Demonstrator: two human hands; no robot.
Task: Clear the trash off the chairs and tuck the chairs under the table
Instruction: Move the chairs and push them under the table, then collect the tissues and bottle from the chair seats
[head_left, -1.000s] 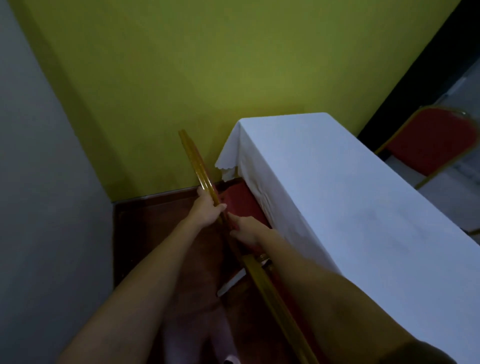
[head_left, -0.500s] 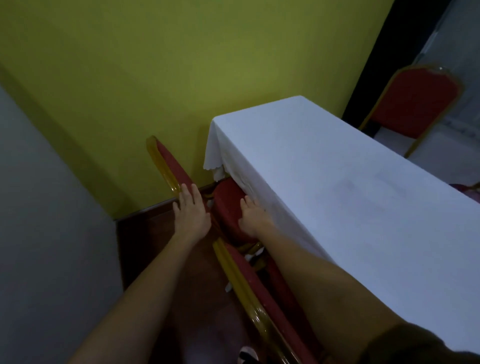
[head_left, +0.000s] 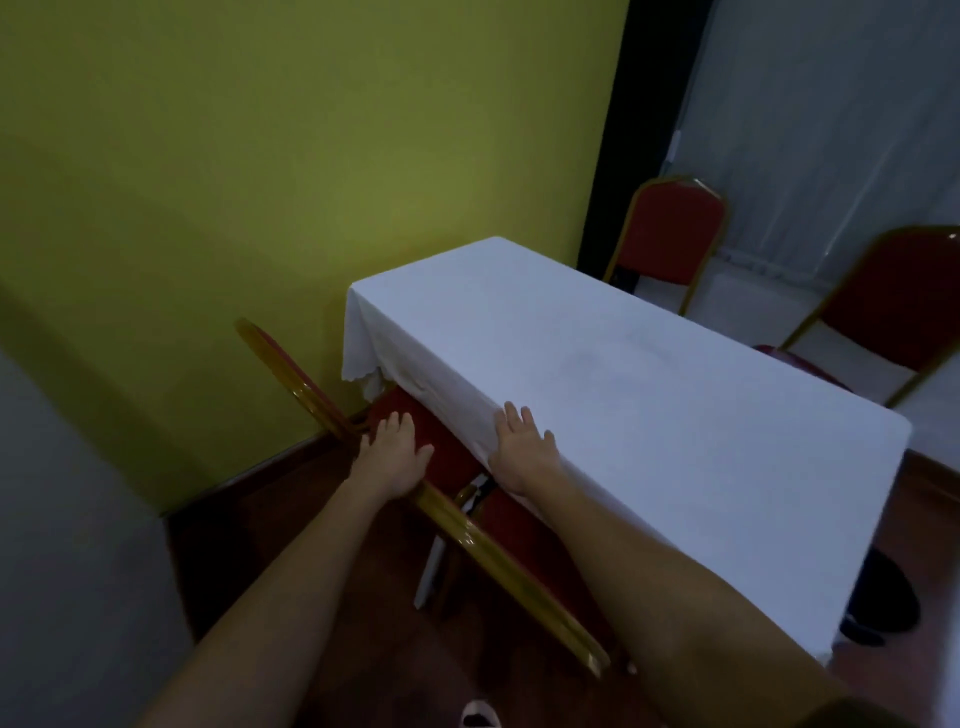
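Observation:
Two red chairs with gold frames stand along the near side of the table (head_left: 649, 395), which wears a white cloth. The far chair (head_left: 291, 374) sits by the table's left corner, its red seat partly under the cloth. The near chair (head_left: 498, 561) has its gold backrest running below my arms. My left hand (head_left: 395, 457) hovers flat, fingers apart, over the gap between the two backrests. My right hand (head_left: 522, 452) lies open at the cloth's edge. Neither hand holds anything. No trash shows on the seats I can see.
A yellow-green wall stands behind the table and a grey wall on the left. Two more red chairs, one (head_left: 670, 239) and another (head_left: 893, 306), stand beyond the table at the right. The floor is dark wood. A dark object (head_left: 878, 597) lies on the floor beneath the table's right end.
A second ago both hands gripped the chair's gold backrest; they have let go and spread open. My right hand has risen to the cloth's edge. My view has swung right and back.

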